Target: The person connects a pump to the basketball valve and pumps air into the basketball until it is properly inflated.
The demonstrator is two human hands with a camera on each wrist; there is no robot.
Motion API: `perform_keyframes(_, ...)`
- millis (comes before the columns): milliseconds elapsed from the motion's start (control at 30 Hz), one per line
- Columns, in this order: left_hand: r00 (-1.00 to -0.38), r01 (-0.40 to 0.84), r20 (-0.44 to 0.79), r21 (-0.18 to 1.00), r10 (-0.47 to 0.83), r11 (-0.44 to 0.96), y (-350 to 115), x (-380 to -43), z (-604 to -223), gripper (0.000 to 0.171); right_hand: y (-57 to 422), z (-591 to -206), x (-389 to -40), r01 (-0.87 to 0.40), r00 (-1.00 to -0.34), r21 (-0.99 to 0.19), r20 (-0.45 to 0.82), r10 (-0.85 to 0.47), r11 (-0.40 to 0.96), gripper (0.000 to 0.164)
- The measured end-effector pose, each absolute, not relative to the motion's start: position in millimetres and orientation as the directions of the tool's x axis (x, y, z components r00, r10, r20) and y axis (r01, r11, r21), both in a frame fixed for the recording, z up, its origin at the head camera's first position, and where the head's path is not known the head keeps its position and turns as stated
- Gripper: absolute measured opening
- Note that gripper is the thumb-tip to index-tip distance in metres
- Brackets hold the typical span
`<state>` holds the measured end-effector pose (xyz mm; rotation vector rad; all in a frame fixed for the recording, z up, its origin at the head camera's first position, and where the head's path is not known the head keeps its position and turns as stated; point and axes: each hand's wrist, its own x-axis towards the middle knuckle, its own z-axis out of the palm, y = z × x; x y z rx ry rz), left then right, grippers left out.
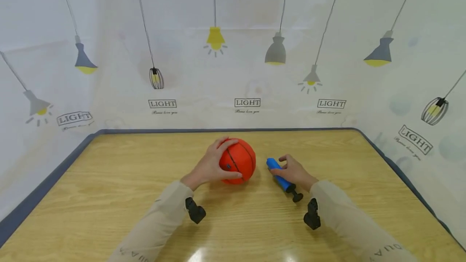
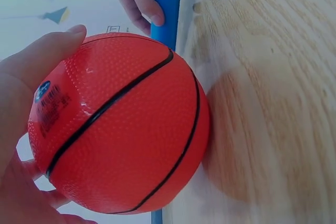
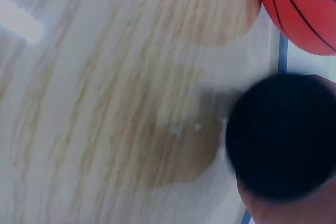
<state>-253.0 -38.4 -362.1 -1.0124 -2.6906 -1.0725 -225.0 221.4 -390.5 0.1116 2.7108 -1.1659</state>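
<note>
A red basketball [image 1: 243, 159] with black seams sits on the wooden table, a printed barcode visible on its side in the left wrist view. My left hand [image 1: 210, 165] grips it from the left, thumb on the near side and fingers over the top. To the ball's right is a blue hand pump [image 1: 283, 182] with a black T-shaped handle [image 1: 297, 197] pointing toward me. My right hand [image 1: 295, 173] holds the pump's barrel from the right, thumb lying across it. In the right wrist view the pump's dark, blurred end [image 3: 283, 137] covers much of that hand.
The wooden table [image 1: 138, 197] has a dark blue border [image 1: 233, 130] along its back and sides. Behind it hangs a pale wall covering [image 1: 233, 72] printed with lamps. A small black camera sits on each wrist over beige sleeves [image 1: 160, 213].
</note>
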Motion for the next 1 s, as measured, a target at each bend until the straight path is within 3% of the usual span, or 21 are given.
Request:
perform_keyframes(367,-0.784,0.592,0.267,0.594,0.56,0.545,-45,-249,-356,0.079,222,-398,-228,0.121,-0.983,-0.676,-0.181,-0.005,0.727,0.054)
perform_keyframes(1000,-0.721,0.671,0.307,0.531,0.621,0.517,-46,-243,-354,0.074,233,-399,-224,0.099,-0.984,-0.659,-0.178,-0.027,0.746,0.057)
